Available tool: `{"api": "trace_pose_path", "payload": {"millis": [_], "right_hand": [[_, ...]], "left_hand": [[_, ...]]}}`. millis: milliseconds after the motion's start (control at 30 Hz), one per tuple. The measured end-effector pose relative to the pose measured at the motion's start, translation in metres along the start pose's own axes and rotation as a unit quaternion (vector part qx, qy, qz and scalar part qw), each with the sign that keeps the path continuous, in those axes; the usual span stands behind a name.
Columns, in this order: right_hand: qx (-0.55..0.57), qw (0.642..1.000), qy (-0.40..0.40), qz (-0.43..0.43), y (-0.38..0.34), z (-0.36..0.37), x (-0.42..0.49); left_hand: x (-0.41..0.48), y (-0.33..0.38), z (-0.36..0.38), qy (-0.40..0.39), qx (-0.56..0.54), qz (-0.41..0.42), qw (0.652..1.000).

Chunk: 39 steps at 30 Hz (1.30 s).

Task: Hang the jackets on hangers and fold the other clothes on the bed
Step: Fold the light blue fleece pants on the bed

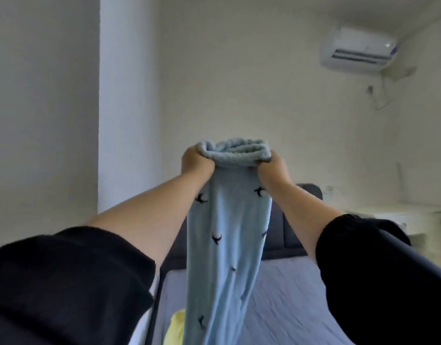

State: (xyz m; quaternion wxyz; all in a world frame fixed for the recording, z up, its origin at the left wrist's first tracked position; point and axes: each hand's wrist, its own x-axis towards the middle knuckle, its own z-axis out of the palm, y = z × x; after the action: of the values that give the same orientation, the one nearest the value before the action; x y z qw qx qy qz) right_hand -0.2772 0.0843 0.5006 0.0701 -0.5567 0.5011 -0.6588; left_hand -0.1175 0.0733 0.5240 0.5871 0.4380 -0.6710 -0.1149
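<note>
Your left hand (197, 162) | fingers curled tight on waistband of light blue pants (226, 245) | your right hand (273, 170) grips likewise | pants hang raised above bed (289, 302), yellow garment (175, 328) beside them

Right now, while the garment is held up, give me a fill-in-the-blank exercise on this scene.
1. The left hand and right hand both grip the top of a light ____ garment.
2. A pale ____ cloth lies on the bed below it.
3. The air conditioner is mounted high on the ____.
Missing words: blue; yellow; wall.
</note>
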Motion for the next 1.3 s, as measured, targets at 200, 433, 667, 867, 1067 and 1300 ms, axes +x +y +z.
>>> {"api": "trace_pose_path", "payload": {"millis": [200, 433, 667, 867, 1067, 1300], "right_hand": [[0.108, 0.963, 0.105, -0.224, -0.146, -0.048, 0.08], [0.055, 0.991, -0.027, -0.122, -0.029, -0.038, -0.001], [0.065, 0.972, -0.166, 0.154, 0.122, -0.038, -0.179], [-0.177, 0.871, -0.366, 0.276, 0.235, -0.054, -0.36], [-0.198, 0.82, -0.447, 0.297, 0.287, -0.082, -0.476], [-0.344, 0.774, -0.532, 0.001, 0.316, -0.083, -0.525]], "left_hand": [[0.063, 0.136, -0.07, 0.111, -0.08, 0.245, 0.96], [-0.023, 0.045, -0.035, -0.03, 0.012, 0.103, 0.994], [-0.183, -0.067, 0.023, -0.186, 0.175, -0.199, 0.946], [-0.388, -0.201, 0.045, -0.315, 0.234, -0.233, 0.89], [-0.528, -0.253, 0.053, -0.407, 0.268, -0.237, 0.84], [-0.565, -0.265, 0.039, -0.514, 0.342, -0.09, 0.782]]}}
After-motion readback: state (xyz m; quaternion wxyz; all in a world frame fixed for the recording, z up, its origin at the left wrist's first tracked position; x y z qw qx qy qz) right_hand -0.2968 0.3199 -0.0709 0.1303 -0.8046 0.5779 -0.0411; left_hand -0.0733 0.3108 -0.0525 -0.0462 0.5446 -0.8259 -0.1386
